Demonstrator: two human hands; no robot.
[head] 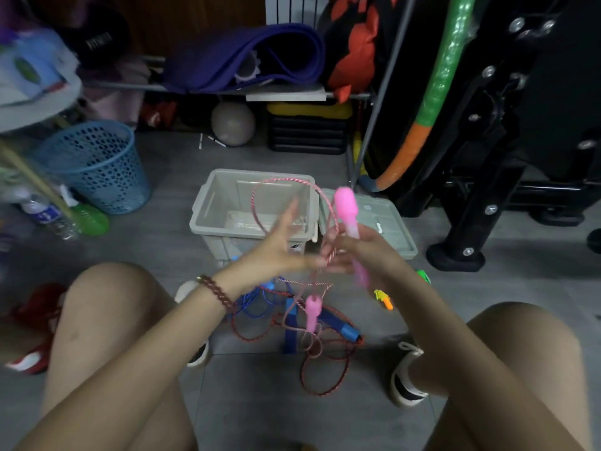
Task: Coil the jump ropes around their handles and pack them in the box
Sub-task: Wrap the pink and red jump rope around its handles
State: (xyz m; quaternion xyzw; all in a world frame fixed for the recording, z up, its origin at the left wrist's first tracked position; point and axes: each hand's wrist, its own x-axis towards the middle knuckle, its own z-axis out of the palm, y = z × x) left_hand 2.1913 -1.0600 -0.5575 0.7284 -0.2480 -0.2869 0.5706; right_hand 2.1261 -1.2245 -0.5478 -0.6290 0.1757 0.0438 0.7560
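Note:
My right hand (367, 252) grips a pink jump rope handle (347, 209) that points up over the box. A loop of its pink rope (286, 182) arcs above the clear grey box (208, 203). My left hand (276, 252) has its fingers spread and pinches the pink rope near the right hand. The second pink handle (313, 312) dangles below the hands. On the floor lies a tangle of blue-handled jump ropes (338, 325) with red and blue cords. The box looks nearly bare inside.
The box lid (387, 222) lies on the floor right of the box. A blue mesh basket (94, 164) stands at the left, black gym equipment (507, 190) at the right. Small green and yellow toys (383, 299) lie near my right knee.

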